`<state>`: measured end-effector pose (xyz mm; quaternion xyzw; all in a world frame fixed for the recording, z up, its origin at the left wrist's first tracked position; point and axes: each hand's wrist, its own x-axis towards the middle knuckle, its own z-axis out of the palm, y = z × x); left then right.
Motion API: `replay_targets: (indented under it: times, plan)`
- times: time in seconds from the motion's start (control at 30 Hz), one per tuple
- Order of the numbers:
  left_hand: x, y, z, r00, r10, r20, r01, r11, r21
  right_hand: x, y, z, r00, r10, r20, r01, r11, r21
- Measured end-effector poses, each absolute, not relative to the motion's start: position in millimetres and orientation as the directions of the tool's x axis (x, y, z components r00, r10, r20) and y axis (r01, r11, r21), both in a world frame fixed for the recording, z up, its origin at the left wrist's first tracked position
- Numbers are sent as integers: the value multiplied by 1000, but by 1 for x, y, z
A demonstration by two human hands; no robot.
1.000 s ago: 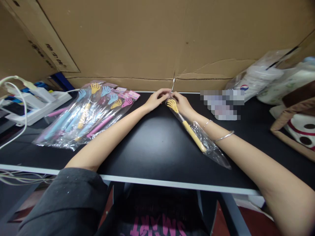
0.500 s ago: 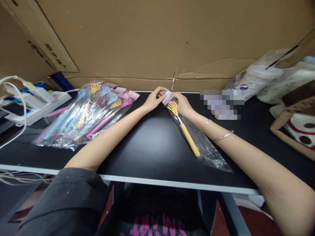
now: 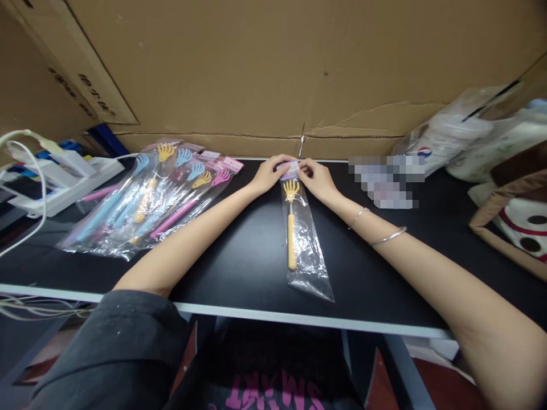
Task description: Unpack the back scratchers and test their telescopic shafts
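Back scratcher (image 3: 292, 239): yellow, at the middle of the worktop (image 3: 231, 262); claw toward 12 o'clock, handle toward 6 o'clock, with a short metal-coloured shaft between. Clock directions below are taken from it.
Clear bag (image 3: 313, 267): encloses the scratcher; wrinkled, its loose lower corner slanting toward 5 o'clock.
Card (image 3: 288, 171): lilac, at the head of the bag, just beyond the claw at 12 o'clock.
Left hand (image 3: 272, 173): at 11 o'clock, fingers curled, grasping the card by its left side.
Right hand (image 3: 317, 179): at 1 o'clock, pinching the card at its right edge; two silver-coloured bracelets (image 3: 388, 236) circle this arm.
Pile of bagged scratchers (image 3: 173, 219): between 9 and 10 o'clock, overlapping; blue, yellow and pink.
Power strip (image 3: 100, 175): white, past the pile in the same direction, with plugs and a cable.
Blurred patch (image 3: 384, 185): at 2 o'clock, contents masked.
Cup (image 3: 450, 139): white, lidded, tilted, farther out at 2 o'clock.
Brown-handled bag (image 3: 523, 225): at 3 o'clock, partly out of view.
Cardboard wall (image 3: 256, 68): at 12 o'clock, behind the worktop.
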<state>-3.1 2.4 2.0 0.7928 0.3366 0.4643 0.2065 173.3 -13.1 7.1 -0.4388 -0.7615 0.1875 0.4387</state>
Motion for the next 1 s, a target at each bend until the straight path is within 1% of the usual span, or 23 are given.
replay_targets:
  times: [0.23, 0.43, 0.57, 0.77, 1.0]
  plan:
    - [0, -1, 4, 262, 824, 502, 455, -564, 689, 175, -9, 9, -160, 861, 483, 515, 491, -703]
    - [1, -1, 2, 253, 838, 483, 403, -545, 736, 176, -11, 11, -121, 877, 465, 573, 444, -689]
    - [0, -4, 4, 237, 829, 506, 455, -555, 697, 177, -11, 10, -92, 886, 455, 651, 399, -646]
    - [0, -11, 9, 194, 838, 510, 604, -511, 611, 177, -12, 10, -53, 915, 400, 745, 303, -594]
    - [2, -20, 16, 130, 908, 398, 715, -364, 597, 174, -15, 14, -22, 935, 355, 802, 228, -552]
